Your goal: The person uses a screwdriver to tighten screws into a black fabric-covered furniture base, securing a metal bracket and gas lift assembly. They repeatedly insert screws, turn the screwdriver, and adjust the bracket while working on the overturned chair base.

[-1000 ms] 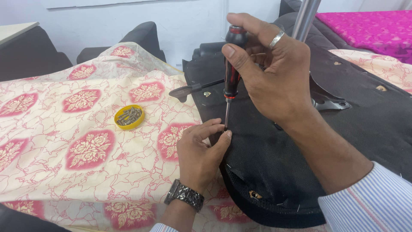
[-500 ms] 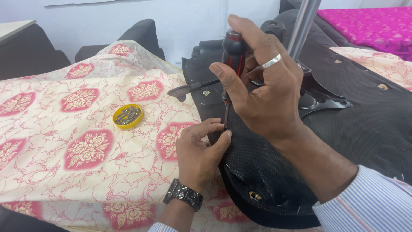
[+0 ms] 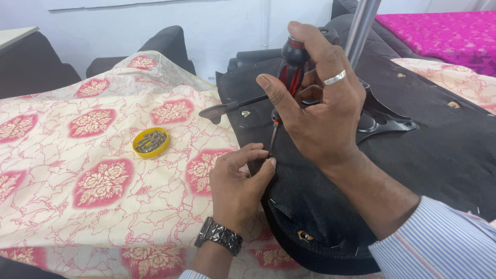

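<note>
My right hand [image 3: 315, 111] grips a red and black screwdriver [image 3: 289, 77] upright, its shaft pointing down at the underside of a black chair seat [image 3: 423, 155]. My left hand [image 3: 237, 183], with a metal watch on the wrist, pinches the screwdriver's tip against the seat's left edge. Whatever lies under the tip is hidden by the fingers. The seat rests upside down on a cream cloth with red flowers [image 3: 93, 155].
A yellow lid [image 3: 151, 142] holding several screws sits on the cloth to the left. A black lever [image 3: 227, 108] and a metal base plate [image 3: 382, 116] with a silver column [image 3: 361, 26] stick out of the seat. Dark chairs stand behind; a pink cloth [image 3: 439, 31] lies at far right.
My right hand has turned around the screwdriver handle, the fingers shifting their grip. My left hand has stayed at the tip.
</note>
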